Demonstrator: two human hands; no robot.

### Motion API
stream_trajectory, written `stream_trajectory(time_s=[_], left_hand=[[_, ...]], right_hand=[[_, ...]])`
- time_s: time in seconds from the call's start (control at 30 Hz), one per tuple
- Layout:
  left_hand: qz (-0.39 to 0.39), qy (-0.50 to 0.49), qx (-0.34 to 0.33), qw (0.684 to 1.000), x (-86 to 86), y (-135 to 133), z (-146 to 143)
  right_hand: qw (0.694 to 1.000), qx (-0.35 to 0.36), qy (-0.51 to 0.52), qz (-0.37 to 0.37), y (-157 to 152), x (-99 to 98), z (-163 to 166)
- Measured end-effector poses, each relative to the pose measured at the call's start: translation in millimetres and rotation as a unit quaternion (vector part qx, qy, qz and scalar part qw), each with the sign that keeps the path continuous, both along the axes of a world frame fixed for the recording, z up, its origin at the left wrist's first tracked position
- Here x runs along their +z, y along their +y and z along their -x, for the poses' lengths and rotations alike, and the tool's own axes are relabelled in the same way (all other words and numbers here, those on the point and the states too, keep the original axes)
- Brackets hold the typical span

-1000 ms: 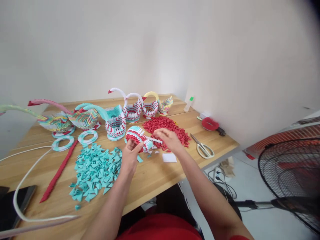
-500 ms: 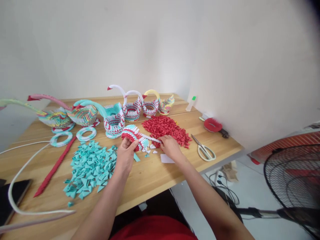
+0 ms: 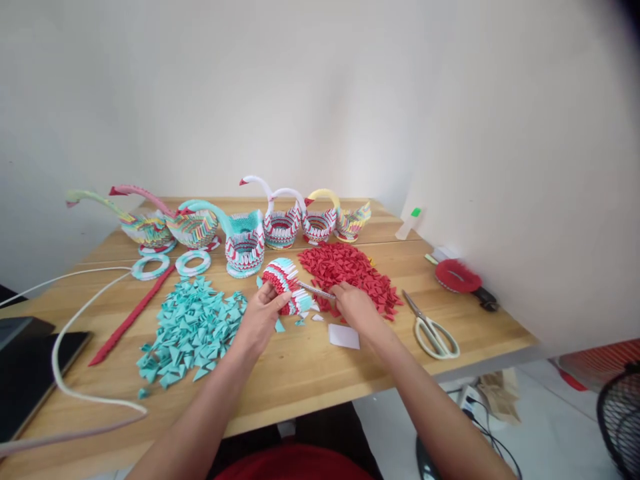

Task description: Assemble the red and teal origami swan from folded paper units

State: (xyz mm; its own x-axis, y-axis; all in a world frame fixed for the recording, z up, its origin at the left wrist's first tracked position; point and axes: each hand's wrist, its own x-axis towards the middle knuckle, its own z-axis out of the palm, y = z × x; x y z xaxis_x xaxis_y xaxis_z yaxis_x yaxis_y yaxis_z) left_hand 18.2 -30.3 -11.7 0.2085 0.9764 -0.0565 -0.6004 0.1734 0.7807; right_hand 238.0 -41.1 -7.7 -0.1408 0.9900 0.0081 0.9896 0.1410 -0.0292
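Observation:
My left hand is closed around a half-built folded-paper piece striped red, white and teal, held just above the wooden table. My right hand is pinched on a thin white strip that reaches to that piece, at the near edge of a pile of red paper triangles. A pile of teal paper triangles lies left of my left hand. A small white paper square and a few loose white bits lie below my hands.
Several finished paper swans stand in a row at the back, with two teal rings and a red paper strip. Scissors and a red brush lie right. A white cord and dark tablet sit left; a fan stands below right.
The view has swung left, so the fan has slid to the frame's edge. My right hand came down from above the red pile and closed on the white strip.

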Motion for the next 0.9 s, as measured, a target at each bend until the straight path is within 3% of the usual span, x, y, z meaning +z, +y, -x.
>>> stream_trajectory(time_s=[0.17,0.43,0.53,0.63,0.7,0.8,0.9], left_hand=[[0.000,-0.003,-0.009,1.000,-1.1,0,0],[0.003,-0.016,-0.007,1.000,-0.2,-1,0],[0.008,-0.023,-0.004,1.000,-0.4,-1,0],[-0.003,-0.014,-0.010,1.000,-0.6,-2,0],[-0.012,-0.004,-0.021,1.000,-0.6,-3,0],[-0.014,0.017,-0.039,0.999,-1.4,-5,-1],[-0.019,0.037,-0.046,0.998,-3.0,-6,-1]], right_hand=[[0.999,0.048,-0.024,0.001,-4,6.2,-12],[0.996,0.037,-0.084,0.014,-5,10.5,-17],[0.997,0.057,-0.047,0.020,-9,20.1,-23],[0.994,0.053,0.092,-0.007,-13,33.4,-30],[0.962,0.048,0.269,-0.030,-15,39.2,-28],[0.848,0.006,0.529,0.016,-17,37.0,-10],[0.760,-0.036,0.649,0.032,-17,24.8,15]])
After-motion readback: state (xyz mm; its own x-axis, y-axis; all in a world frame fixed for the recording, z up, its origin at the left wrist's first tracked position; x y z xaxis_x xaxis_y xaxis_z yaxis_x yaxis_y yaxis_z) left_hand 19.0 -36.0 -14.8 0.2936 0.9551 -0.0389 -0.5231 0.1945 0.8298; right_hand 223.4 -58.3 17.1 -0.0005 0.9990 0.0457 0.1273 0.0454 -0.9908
